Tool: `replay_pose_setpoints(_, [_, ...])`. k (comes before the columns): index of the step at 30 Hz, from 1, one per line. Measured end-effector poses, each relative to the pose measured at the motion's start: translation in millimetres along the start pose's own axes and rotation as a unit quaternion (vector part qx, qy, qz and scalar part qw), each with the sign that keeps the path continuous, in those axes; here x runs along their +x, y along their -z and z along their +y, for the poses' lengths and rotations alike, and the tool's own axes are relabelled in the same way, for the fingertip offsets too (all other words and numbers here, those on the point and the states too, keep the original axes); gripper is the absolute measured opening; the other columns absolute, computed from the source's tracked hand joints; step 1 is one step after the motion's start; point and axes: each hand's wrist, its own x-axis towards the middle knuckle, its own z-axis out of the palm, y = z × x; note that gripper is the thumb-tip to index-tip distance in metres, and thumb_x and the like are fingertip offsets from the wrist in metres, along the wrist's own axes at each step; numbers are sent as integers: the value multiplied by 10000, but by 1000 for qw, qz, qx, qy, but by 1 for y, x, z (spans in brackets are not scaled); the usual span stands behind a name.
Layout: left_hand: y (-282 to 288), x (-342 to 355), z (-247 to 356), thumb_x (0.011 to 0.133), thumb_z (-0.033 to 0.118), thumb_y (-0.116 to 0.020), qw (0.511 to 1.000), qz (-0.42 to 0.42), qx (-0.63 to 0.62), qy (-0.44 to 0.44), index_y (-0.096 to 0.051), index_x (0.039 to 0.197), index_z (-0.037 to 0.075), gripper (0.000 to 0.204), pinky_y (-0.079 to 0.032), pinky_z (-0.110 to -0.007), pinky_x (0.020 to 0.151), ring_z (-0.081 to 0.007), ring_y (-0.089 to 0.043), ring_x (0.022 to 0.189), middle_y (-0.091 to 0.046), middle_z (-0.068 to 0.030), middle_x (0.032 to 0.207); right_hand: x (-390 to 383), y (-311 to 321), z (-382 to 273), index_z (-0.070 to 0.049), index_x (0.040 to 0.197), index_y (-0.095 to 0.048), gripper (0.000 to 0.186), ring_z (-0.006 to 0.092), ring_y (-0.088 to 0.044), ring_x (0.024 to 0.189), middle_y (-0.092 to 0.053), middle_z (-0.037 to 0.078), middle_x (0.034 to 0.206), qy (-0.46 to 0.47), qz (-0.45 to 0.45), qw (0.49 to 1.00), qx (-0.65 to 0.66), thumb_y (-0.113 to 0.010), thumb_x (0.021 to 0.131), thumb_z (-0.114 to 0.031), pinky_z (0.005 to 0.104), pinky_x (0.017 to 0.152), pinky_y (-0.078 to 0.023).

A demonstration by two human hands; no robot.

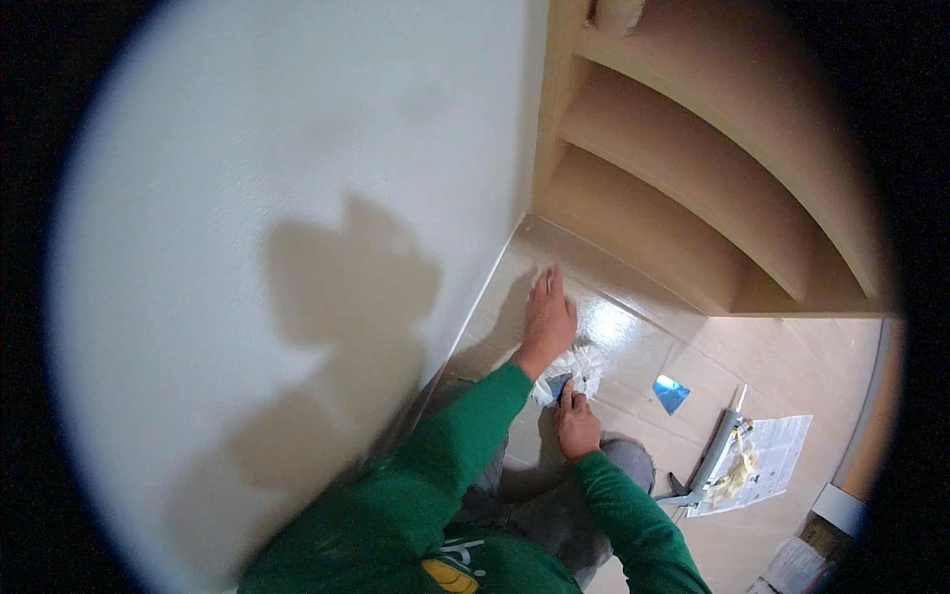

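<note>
My left hand [550, 319] reaches over the floor close to the wall, its fingers pointing toward the corner by the shelf unit. A small whitish crumpled scrap [540, 271] shows at its fingertips, and the hand looks closed on it. Nearer to me, my right hand [578, 428] is closed, one finger lying along a small dark flat piece [557, 386] whose kind I cannot make out. White crumpled paper or cloth [586, 366] lies around that piece, just beyond the right hand. My left wrist hides part of it.
The white wall [198, 178] rises at left; a wooden shelf unit [673, 188] stands ahead and right. On the tiled floor [633, 361] lies a shiny blue piece [670, 394]. A caulking gun [714, 450] rests by a printed sheet [790, 445] bearing crumpled, stained paper [740, 470].
</note>
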Motion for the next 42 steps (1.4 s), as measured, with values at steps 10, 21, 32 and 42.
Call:
replay_pose_setpoints(10, [43, -134, -32, 966, 236, -515, 716, -241, 600, -263, -549, 1446, -18, 544, -395, -567, 999, -473, -527, 1239, -442, -315, 1548, 12, 13, -18, 16, 1568, -372, 620, 369, -723, 925, -638, 218, 1147, 0, 4, 1000, -12, -507, 982, -136, 474, 751, -609])
replay_pose_setpoints(21, [194, -188, -1, 918, 333, -694, 955, -182, 177, -155, -595, 1399, 40, 572, -333, -548, 1158, -415, -434, 1406, -533, -237, 1465, -1, 42, 10, -24, 1231, -613, 351, 429, -720, 843, -728, 229, 971, -35, 37, 996, 71, -621, 895, -128, 513, 724, -584])
replay_pose_setpoints(32, [216, -204, -8, 876, 302, -693, 979, -120, 118, -111, -636, 1345, 45, 538, -363, -537, 1135, -377, -482, 1358, -610, -153, 1398, 159, 84, -77, -35, 992, -612, 252, 152, -580, 578, -613, 41, 753, -105, 77, 690, 712, -587, 1065, -276, 320, 503, -474])
replay_pose_setpoints(42, [213, -196, -11, 896, 303, -650, 979, -153, 93, -94, -653, 1322, 22, 510, -355, -566, 1130, -409, -476, 1369, -604, -176, 1410, 313, 86, -113, -33, 948, -622, 219, 200, -529, 566, -575, 78, 791, -184, 89, 620, 757, -582, 1036, -230, 372, 458, -432])
